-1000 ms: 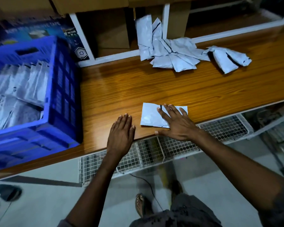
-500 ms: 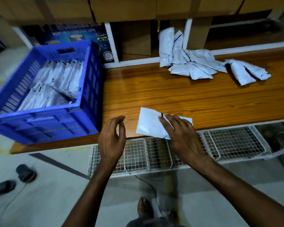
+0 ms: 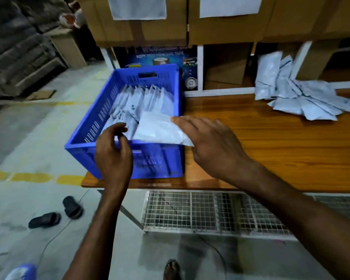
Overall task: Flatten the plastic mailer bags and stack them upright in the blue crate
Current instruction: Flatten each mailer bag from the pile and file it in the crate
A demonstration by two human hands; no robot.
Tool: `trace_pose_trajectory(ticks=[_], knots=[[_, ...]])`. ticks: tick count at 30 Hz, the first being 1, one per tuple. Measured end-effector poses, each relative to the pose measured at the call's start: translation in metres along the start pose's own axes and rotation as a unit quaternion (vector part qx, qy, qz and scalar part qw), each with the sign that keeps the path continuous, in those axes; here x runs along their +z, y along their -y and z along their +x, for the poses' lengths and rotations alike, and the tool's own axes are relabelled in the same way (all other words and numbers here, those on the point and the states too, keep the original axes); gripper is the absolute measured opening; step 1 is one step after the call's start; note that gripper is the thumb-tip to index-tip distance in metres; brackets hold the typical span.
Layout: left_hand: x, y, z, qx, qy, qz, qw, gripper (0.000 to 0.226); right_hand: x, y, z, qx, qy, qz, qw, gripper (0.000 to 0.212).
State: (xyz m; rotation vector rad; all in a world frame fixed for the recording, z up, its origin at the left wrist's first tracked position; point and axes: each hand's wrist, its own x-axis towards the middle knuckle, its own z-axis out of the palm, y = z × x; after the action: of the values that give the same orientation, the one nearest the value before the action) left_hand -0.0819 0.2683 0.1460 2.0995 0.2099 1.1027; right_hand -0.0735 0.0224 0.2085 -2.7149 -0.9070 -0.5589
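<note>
Lying crosswise over crate (image 3: 93, 126) (mailer (image 3: 158, 128) flat)

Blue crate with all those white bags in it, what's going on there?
A person is packing it. Their right hand holds a flat white plastic mailer bag over the near right corner of the blue plastic crate, not yet tucked in. The left hand, fingers curled, is at the near rim. A row of white bags already stands upright inside, and a pile of crumpled white bags waits on the wooden table.
</note>
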Motion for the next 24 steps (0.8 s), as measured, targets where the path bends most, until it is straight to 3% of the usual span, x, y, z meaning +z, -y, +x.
trace_pose_trajectory(ticks=[3, 6, 9, 12, 14, 17, 18, 20, 22, 24], knots=[[-0.018, 0.044, 0.047, -0.011, 0.016, 0.053, 0.998, 0.030, 0.007, 0.031, 0.067, 0.022, 0.037, 0.038, 0.998, 0.072], [-0.023, 0.090, 0.098, -0.001, 0.105, 0.148, 0.983, 0.037, 0.029, 0.052, 0.134, 0.080, 0.118, 0.025, 0.989, 0.049], [-0.018, 0.113, 0.133, 0.022, 0.244, 0.205, 0.948, 0.051, 0.059, 0.061, 0.176, 0.156, 0.276, 0.019, 0.948, 0.036], [-0.010, 0.126, 0.156, 0.104, 0.338, 0.264, 0.898, 0.064, 0.101, 0.069, 0.196, 0.166, 0.399, 0.008, 0.902, 0.035], [-0.005, 0.132, 0.165, 0.110, 0.359, 0.284, 0.882, 0.065, 0.130, 0.069, 0.199, 0.216, 0.411, 0.049, 0.884, 0.042], [0.000, 0.141, 0.167, 0.127, 0.344, 0.312, 0.876, 0.069, 0.162, 0.072, 0.204, 0.315, 0.382, 0.207, 0.844, 0.085], [0.001, 0.142, 0.163, 0.149, 0.336, 0.320, 0.873, 0.070, 0.170, 0.074, 0.207, 0.319, 0.376, 0.276, 0.825, 0.084], [0.002, 0.147, 0.159, 0.180, 0.333, 0.331, 0.864, 0.067, 0.179, 0.074, 0.214, 0.319, 0.354, 0.349, 0.807, 0.050], [0.003, 0.149, 0.159, 0.184, 0.334, 0.335, 0.861, 0.064, 0.179, 0.063, 0.216, 0.299, 0.352, 0.308, 0.832, 0.011], [0.004, 0.149, 0.160, 0.180, 0.333, 0.339, 0.861, 0.062, 0.175, 0.055, 0.216, 0.237, 0.394, 0.227, 0.858, 0.019]])
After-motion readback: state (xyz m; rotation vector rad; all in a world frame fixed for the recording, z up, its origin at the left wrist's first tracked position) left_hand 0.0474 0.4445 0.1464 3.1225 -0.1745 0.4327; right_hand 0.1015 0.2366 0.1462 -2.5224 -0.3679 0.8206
